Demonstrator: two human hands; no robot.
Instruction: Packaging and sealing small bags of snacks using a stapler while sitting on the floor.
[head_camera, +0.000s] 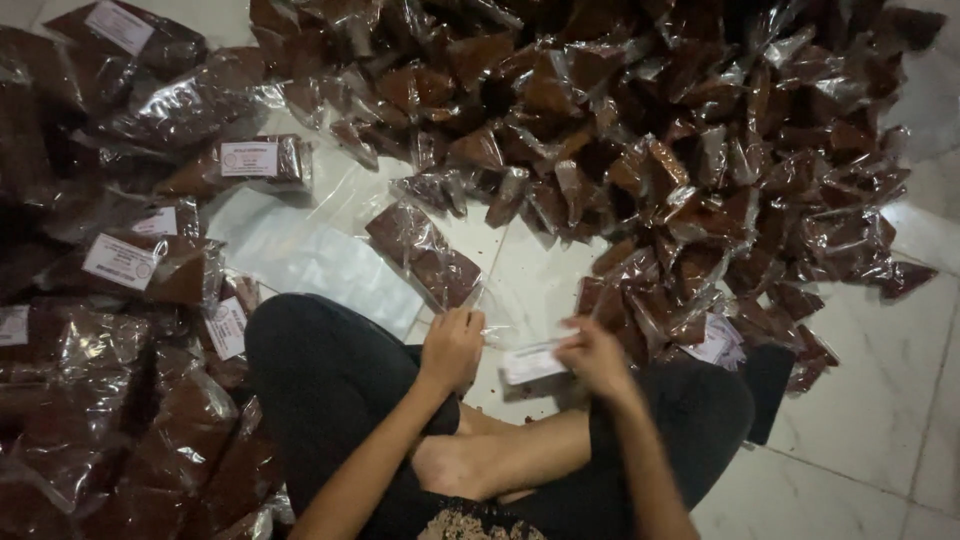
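I sit cross-legged on a white tiled floor. My right hand (592, 355) pinches a small white paper label (532, 362) in front of my knees. My left hand (453, 345) is curled just left of the label, its fingers bent at the edge of a clear plastic packet of dark brown filling (425, 252) lying on the floor; whether it grips the packet's edge is unclear. Both hands are slightly blurred.
A large heap of unlabelled brown packets (640, 130) spreads across the top and right. Labelled packets (130, 262) pile up on the left. Empty clear bags (320, 262) lie flat by my left knee. A small stack of labels (715, 342) rests by my right knee.
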